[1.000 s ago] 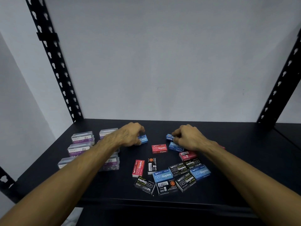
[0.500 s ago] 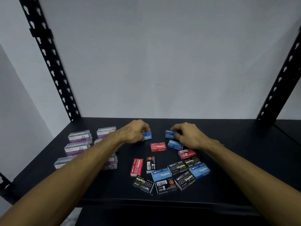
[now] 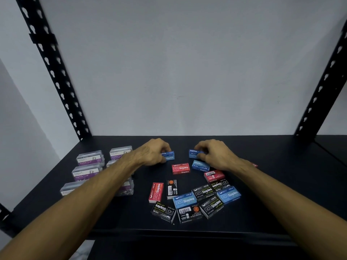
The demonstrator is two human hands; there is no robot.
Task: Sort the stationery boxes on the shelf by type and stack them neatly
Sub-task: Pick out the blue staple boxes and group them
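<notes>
The left hand (image 3: 153, 152) grips a blue staples box (image 3: 169, 156), the right hand (image 3: 214, 153) another blue box (image 3: 194, 153); both boxes have slid toward the shelf (image 3: 281, 184) back over the last second. Blue sorting looks begun; red and black boxes lie mixed in front, paper clip cases (image 3: 90, 159) left.

My left hand (image 3: 153, 152) curls round a blue staples box (image 3: 168, 155) at the back of the black shelf (image 3: 281, 184). My right hand (image 3: 216, 153) pinches another blue staples box (image 3: 194, 153), with a third blue one (image 3: 200, 165) lying just beside my wrist. A red staples box (image 3: 180, 168) sits between my hands. Nearer me, red, black and blue staples boxes lie scattered and touching. Clear paper clip boxes (image 3: 90, 160) cluster at left, partly under my forearm.
</notes>
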